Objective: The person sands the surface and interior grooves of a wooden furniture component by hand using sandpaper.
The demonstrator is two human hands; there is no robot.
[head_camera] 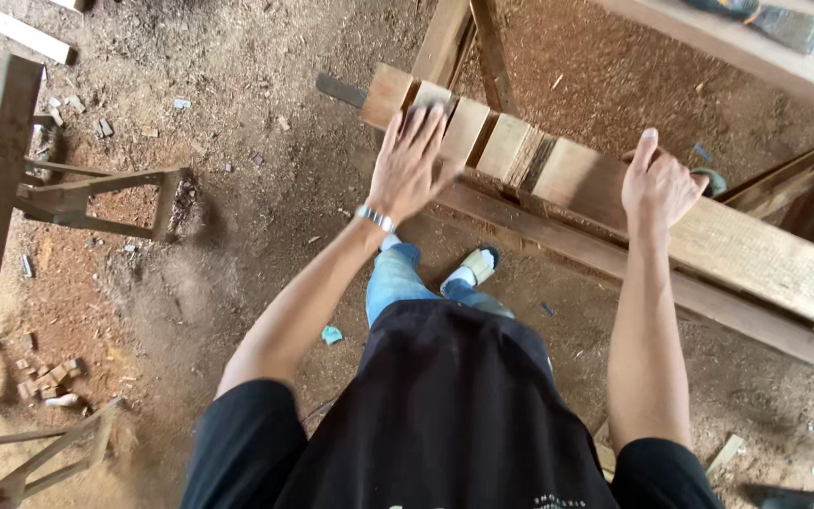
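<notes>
A long thick wooden beam (756,250) lies across a wooden trestle and runs from the upper middle to the right edge. Its left end carries several cut notches with raised blocks (468,127) between them. My left hand (412,165) lies flat, fingers spread, on the notched left end. A metal bracelet (375,219) sits on that wrist. My right hand (657,184) curls over the beam's top further right, thumb up, gripping its far edge.
Sawdust and wood chips cover the dirt floor. A wooden frame (96,203) stands at left, with small offcut blocks (44,377) below it. Another plank (784,52) with a brush on it crosses the top right. My legs and shoe (478,264) stand under the beam.
</notes>
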